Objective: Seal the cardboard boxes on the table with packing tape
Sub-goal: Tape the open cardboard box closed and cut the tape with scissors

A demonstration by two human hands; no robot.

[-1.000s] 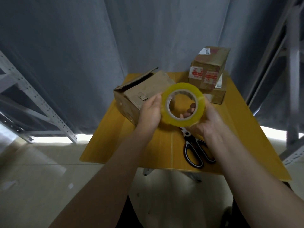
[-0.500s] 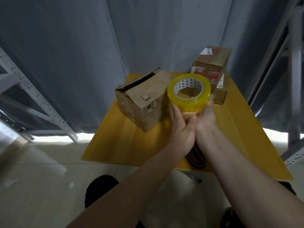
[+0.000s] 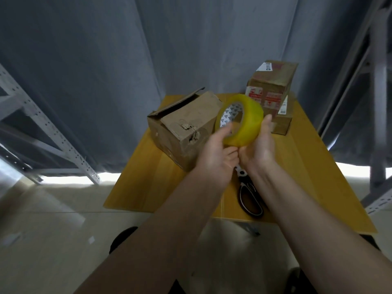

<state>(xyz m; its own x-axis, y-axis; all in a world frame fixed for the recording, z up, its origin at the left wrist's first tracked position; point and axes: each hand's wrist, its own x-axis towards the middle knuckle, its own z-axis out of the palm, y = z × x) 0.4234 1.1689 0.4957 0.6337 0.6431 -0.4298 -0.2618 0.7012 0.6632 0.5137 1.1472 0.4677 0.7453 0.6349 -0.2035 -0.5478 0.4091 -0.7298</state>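
Two hands hold one roll of yellow packing tape (image 3: 241, 119) up in the air, above the yellow table (image 3: 144, 177). The left hand (image 3: 216, 158) grips the near side of the roll, with its thumb lying up along the rim by the hole. The right hand (image 3: 259, 145) cups the other side, with its thumb up against the smooth outside of the roll. The fingers of both hands curl under the roll, and the two hands touch each other below it. The white inside of the roll has small dark marks on it. Three cardboard boxes sit on the table. The big box (image 3: 182, 128) stands at the left, just behind the left hand. One top flap sticks up a little at the back, and its front corner is torn. I cannot tell what is inside it. At the back right, a closed box with red and white stickers (image 3: 273, 81) sits on top of a lower box (image 3: 283, 122). Black scissors (image 3: 250, 198) lie on the table between the two arms, partly hidden by the right arm. Grey curtains (image 3: 106, 60) hang behind the table.
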